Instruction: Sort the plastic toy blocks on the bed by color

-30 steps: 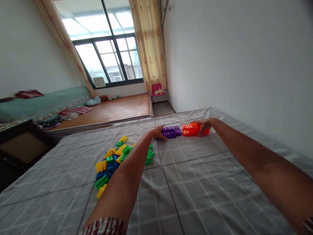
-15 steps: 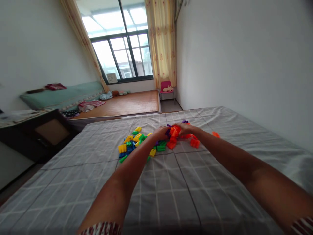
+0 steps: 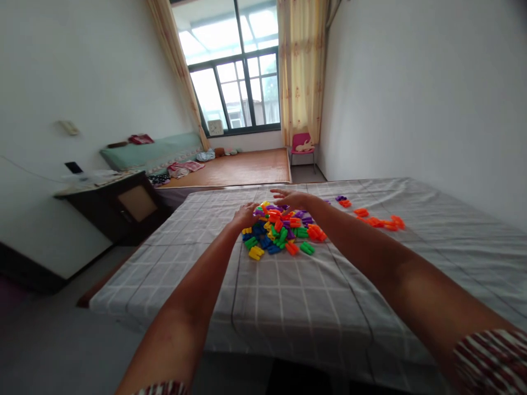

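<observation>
Orange blocks [image 3: 317, 233] and purple blocks [image 3: 304, 220], bunched in two separate groups a second ago, are now lying mixed into the pile [image 3: 281, 238] of green, yellow and blue ones, while several are straggling off to the right. Both hands are now reaching over the heap, and the view is taking in more of the room's left side.

The left hand [image 3: 246, 214] is resting at the heap's left edge, fingers loosely extended; its fingertips are merging with the blocks, so I cannot tell whether it is gripping any. The right hand [image 3: 293, 201] is stretching over the far side, fingers spread wide, with nothing visibly caught between them. Its forearm is hiding part of the heap's right side. The pieces are overlapping too much for counting. Beyond that forearm, one small purple piece [image 3: 341, 198] is lying against one orange piece [image 3: 345, 203], another orange piece [image 3: 361, 212] is sitting nearby, and an orange cluster [image 3: 382, 223] is blurring together, its number unclear.

Two striped cuffs [image 3: 489, 354] are showing, the left one mostly cut off by the bottom edge. Everything is lying on one checked sheet [image 3: 284, 291]. One square clock [image 3: 214, 128] is standing at the window, its markings too small for reading. One pink chair [image 3: 302, 142] is standing beyond.
</observation>
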`<state>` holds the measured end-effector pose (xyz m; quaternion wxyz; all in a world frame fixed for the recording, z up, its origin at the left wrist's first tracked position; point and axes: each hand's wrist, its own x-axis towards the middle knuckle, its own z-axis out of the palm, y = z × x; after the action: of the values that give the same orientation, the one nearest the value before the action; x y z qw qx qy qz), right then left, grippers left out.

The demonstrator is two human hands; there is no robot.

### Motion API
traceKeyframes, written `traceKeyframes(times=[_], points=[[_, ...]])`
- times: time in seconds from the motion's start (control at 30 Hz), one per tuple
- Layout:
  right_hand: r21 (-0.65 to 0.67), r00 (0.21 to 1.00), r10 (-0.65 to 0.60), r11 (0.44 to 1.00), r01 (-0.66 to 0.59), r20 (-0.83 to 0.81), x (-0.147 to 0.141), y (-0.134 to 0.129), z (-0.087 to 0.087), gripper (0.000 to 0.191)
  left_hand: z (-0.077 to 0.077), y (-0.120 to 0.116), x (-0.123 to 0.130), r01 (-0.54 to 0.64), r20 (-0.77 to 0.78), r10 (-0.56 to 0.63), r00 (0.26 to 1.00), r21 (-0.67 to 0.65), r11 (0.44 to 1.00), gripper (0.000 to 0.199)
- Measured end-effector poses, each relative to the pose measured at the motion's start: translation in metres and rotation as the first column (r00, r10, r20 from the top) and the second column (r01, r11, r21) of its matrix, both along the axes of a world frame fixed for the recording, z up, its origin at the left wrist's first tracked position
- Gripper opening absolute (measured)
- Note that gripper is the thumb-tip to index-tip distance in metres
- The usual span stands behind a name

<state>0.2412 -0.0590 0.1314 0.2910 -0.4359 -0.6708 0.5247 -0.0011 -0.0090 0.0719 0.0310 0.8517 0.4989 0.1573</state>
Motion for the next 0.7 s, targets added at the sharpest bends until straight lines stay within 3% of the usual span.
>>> traceKeyframes(times=[0.1,0.2,0.3,0.37,0.43,0.53,0.6,0.7], points=[[0.105,0.994,-0.105,0.989,0.101,0.034,0.042,-0.004,0.017,0.069,0.005,-0.012,-0.013,-0.079,0.037,0.077,0.996,0.052,0.996,0.048],[0.187,0.914,-0.338,0.935,0.3,0.224,0.12,-0.015,0.021,0.064,0.008,-0.032,-0.005,0.007,0.086,-0.018,0.996,0.121,0.993,0.048],[0.172,0.697,-0.522,0.843,0.51,0.491,0.207,-0.04,0.004,0.066,0.005,-0.06,0.026,0.219,0.084,-0.236,0.968,0.174,0.96,0.048],[0.145,0.533,-0.551,0.77,0.621,0.642,0.255,-0.063,-0.017,0.076,-0.002,-0.082,0.055,0.375,0.048,-0.387,0.921,0.167,0.912,0.048],[0.086,0.458,-0.527,0.718,0.691,0.716,0.286,-0.082,-0.04,0.086,-0.012,-0.102,0.086,0.522,0.002,-0.527,0.85,0.127,0.843,0.051],[0.035,0.456,-0.503,0.699,0.714,0.734,0.302,-0.092,-0.069,0.09,-0.028,-0.12,0.128,0.669,-0.056,-0.667,0.743,0.041,0.742,0.052],[0.084,0.484,-0.483,0.766,0.637,0.73,0.294,-0.087,-0.081,0.083,-0.036,-0.123,0.147,0.683,-0.093,-0.679,0.728,0.004,0.731,0.048],[0.203,0.526,-0.434,0.875,0.44,0.732,0.264,-0.067,-0.09,0.071,-0.038,-0.117,0.157,0.644,-0.156,-0.634,0.757,0.016,0.765,0.037]])
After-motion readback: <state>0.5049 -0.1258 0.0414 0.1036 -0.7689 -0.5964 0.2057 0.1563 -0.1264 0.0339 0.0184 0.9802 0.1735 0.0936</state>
